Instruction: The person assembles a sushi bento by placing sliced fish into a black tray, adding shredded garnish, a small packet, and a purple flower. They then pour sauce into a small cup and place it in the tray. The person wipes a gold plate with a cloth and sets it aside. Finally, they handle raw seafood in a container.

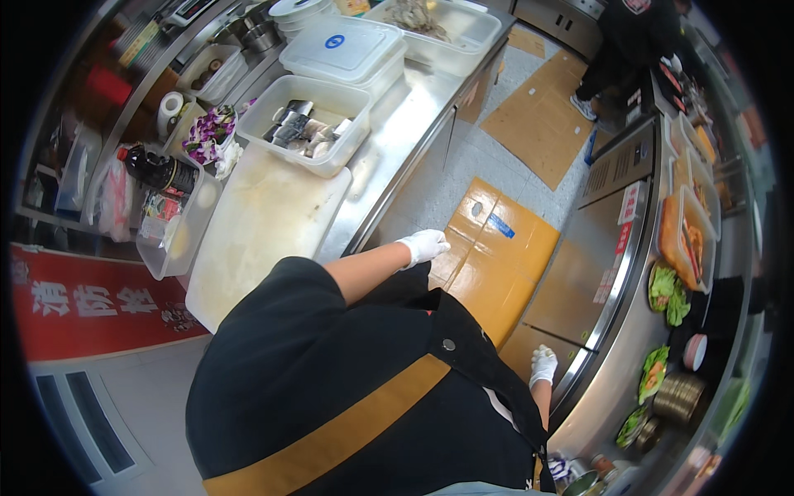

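Note:
My left hand [426, 248], in a white glove, hangs beside the steel counter with loosely extended fingers and nothing visible in it. On the other side of my body, my white-gloved right hand [543, 364] is close to the steel cabinet doors [571, 289]; its fingers are slightly bent and no object shows in them. Whether it touches the cabinet I cannot tell. To my left lies a white cutting board [265, 207]. Behind it stands a clear plastic tub [347, 136] with dark-skinned fish pieces [302, 128] inside.
Flattened cardboard [496, 248] covers parts of the floor. A person in dark clothes [633, 41] stands at the far right. Lidded tubs [343, 45], purple flowers [207, 136] and a dark bottle [157, 169] line the left counter. Lettuce portions [668, 293] sit on the right counter.

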The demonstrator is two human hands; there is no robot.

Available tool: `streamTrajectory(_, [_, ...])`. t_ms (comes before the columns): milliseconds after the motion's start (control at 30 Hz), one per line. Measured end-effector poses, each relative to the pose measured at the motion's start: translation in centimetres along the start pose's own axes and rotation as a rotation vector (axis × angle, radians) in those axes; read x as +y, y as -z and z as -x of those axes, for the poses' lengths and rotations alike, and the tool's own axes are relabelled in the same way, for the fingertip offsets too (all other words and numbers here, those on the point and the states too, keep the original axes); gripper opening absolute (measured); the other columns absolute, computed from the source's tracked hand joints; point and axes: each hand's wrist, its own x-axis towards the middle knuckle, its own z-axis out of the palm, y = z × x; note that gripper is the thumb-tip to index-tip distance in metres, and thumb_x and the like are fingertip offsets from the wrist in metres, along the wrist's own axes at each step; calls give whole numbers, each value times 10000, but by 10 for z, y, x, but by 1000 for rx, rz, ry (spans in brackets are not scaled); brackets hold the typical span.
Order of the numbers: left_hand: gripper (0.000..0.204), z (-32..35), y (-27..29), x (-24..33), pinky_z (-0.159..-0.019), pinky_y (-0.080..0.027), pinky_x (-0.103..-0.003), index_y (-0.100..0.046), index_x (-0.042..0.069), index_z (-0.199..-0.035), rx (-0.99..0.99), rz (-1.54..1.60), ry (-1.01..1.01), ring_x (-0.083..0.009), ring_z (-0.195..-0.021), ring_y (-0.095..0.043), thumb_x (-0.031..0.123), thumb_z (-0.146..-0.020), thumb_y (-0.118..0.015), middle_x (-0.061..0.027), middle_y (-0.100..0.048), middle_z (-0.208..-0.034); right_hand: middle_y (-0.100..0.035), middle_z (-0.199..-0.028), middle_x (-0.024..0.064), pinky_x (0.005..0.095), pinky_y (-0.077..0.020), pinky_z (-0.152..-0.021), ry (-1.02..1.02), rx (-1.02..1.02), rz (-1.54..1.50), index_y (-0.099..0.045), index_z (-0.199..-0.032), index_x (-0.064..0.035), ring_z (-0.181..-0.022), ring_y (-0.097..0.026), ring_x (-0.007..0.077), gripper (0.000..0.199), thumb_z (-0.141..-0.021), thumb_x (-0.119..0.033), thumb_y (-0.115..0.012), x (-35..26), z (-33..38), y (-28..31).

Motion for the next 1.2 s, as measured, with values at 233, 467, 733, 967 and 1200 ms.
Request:
streamTrajectory(233, [391, 68, 90, 38, -839, -485, -336, -676, 35, -1082, 193, 423, -45, -188, -923, -615, 400, -949, -631, -85, -678, -969, -561, -625, -20, 291, -406, -429, -127, -155, 370, -601, -760, -183, -503, -520, 125, 165, -924, -164, -607, -58, 15, -91])
streamTrajectory(467, [345, 48, 270, 53, -939, -465, -366, -611, 18, -1202, 807, 80, -376, -227, -1070, -589, 275, -973, -598, -121, -613, -1112, -585, -677, -8, 292, -429, -492, -63, -373, 513, -613, -798, -151, -572, -545, 126, 138, -934, -144, -596, -89, 25, -150])
streamTrajectory(733, [879, -74, 385, 23, -1149, -244, -584, -185, 113, -1564, 997, -674, 113, -416, -1440, -281, 314, -860, -672, -165, -224, -1603, -613, -737, 6, 293, -455, -563, 0, -317, 496, -626, -841, -113, -651, -573, 127, 114, -945, -120, -583, -157, 7, -184])
streamTrajectory(967, [619, -74, 399, 27, -1084, -350, -586, -277, 80, -1531, 1055, -818, 94, -396, -1371, -398, 68, -927, -412, -164, -372, -1532, -637, -789, 18, 294, -478, -626, 40, -340, 505, -638, -878, -81, -720, -598, 128, 103, -955, -100, -572, -194, -20, -214])
streamTrajectory(1200, [505, 88, 432, 32, -1119, -358, -323, -447, 66, -1454, 1305, -328, -374, -242, -1342, -490, -37, -960, -454, -159, -510, -1445, -662, -841, 30, 295, -501, -689, 49, -440, 592, -650, -916, -48, -789, -622, 128, 106, -966, -79, -561, -208, -68, -239])
